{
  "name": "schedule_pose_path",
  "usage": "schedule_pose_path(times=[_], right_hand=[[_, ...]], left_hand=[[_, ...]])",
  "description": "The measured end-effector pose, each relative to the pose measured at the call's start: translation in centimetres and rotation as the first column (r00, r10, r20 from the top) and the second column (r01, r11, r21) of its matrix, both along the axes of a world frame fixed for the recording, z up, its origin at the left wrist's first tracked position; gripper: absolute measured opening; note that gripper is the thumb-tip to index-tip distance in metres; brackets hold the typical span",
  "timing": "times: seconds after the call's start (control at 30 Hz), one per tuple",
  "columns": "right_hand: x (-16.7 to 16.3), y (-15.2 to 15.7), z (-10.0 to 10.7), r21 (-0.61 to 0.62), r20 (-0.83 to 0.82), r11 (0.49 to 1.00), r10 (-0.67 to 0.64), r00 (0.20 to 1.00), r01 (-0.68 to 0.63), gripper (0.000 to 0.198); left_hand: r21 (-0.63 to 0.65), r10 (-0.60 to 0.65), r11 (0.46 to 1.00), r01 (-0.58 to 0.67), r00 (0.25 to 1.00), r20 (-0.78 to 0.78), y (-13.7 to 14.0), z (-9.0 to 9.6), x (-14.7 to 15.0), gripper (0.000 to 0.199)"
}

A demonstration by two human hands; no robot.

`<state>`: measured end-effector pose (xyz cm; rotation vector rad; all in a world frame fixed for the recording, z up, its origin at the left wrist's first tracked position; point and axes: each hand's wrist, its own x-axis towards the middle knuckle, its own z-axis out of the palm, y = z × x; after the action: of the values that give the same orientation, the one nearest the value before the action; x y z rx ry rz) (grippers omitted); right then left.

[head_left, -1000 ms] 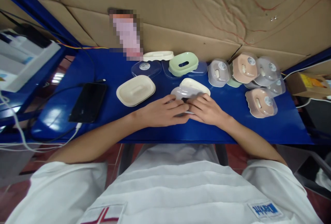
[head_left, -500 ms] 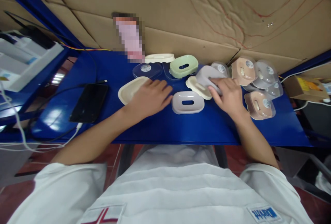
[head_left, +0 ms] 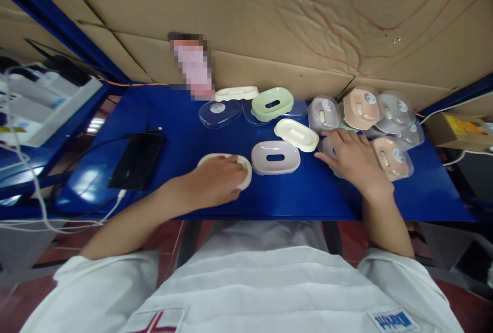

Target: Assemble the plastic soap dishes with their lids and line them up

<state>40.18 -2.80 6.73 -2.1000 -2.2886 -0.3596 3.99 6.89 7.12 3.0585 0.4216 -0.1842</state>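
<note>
My left hand [head_left: 221, 179] is closed over a cream oval dish [head_left: 246, 170], its fingers curled across the top. Under my right hand [head_left: 348, 158] is a greyish-lilac soap box [head_left: 330, 154], mostly covered by the palm and fingers; the thumb points left. Between the hands lies a lilac oval soap dish [head_left: 274, 159] with a slot in its middle. Behind it, a cream oval insert [head_left: 296, 135] with a raised centre rests on the table. A green slotted soap dish [head_left: 271, 104] sits farther back.
Lidded boxes in peach [head_left: 361, 109] and grey [head_left: 395, 111] crowd the right side. Clear lids [head_left: 219, 113] and a cream piece [head_left: 236, 93] lie along the cardboard wall [head_left: 269, 61]. A black phone [head_left: 135, 161] with cables is on the left of the blue table [head_left: 292, 202].
My left hand and the cream dish have come nearer and rightward, beside the lilac dish. My right hand has lowered the greyish-lilac box to the right, uncovering the cream insert.
</note>
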Motion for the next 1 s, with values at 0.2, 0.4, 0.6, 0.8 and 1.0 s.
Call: schedule_pose_path(times=[0.2, 0.4, 0.6, 0.8, 1.0], right_hand=[[-4.0, 2.3, -2.8, 0.004, -0.249, 0.949, 0.308, 0.918, -0.317, 0.047], [-5.4, 2.9, -3.6, 0.069, -0.363, 0.933, 0.354, 0.862, -0.354, 0.036], [-1.5, 2.5, -2.2, -0.048, -0.328, 0.941, 0.302, 0.895, -0.335, 0.031], [-0.9, 2.5, -2.2, -0.117, -0.435, 0.884, 0.364, 0.824, -0.452, 0.028], [-1.8, 1.6, -0.2, -0.116, -0.605, 0.819, 0.390, 0.694, -0.561, 0.020]], left_hand=[[0.058, -0.343, 0.938, 0.342, 0.889, 0.304, -5.1, -3.1, 3.4, 0.021], [0.158, -0.318, 0.948, 0.278, 0.861, 0.396, -4.6, -5.3, 4.9, 0.043], [0.117, -0.213, 0.976, 0.183, 0.911, 0.352, -3.6, -4.7, 4.3, 0.046], [0.278, -0.272, 0.949, 0.150, 0.836, 0.477, -3.8, -3.8, 4.0, 0.030], [0.222, -0.135, 0.975, -0.001, 0.792, 0.595, -2.9, -4.1, 4.1, 0.036]])
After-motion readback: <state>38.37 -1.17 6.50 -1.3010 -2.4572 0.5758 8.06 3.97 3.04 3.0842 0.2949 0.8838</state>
